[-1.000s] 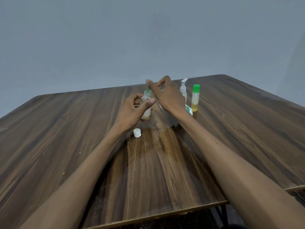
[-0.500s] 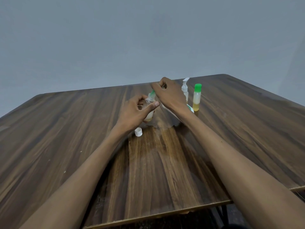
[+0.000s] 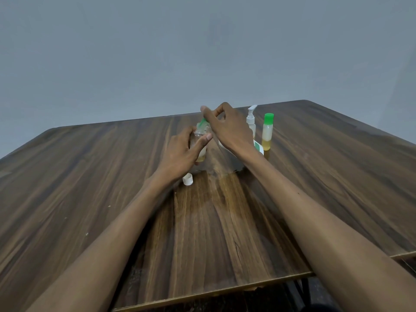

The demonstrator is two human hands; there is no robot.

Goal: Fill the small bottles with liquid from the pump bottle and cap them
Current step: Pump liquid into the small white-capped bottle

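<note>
While left hand (image 3: 180, 152) grips small bottle (image 3: 200, 143), right hand (image 3: 229, 128) pinches green cap (image 3: 203, 121)

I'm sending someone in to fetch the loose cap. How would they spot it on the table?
Start at the wooden table and find the left hand gripping a small clear bottle. Just below that wrist, on the bare wood, lies the white cap. It is the only loose piece, short and white, unlike the tall green-capped bottle and the pump bottle further right.

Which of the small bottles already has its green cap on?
The small bottle standing right of the pump bottle; the bottle in the left hand is still uncapped.
</note>
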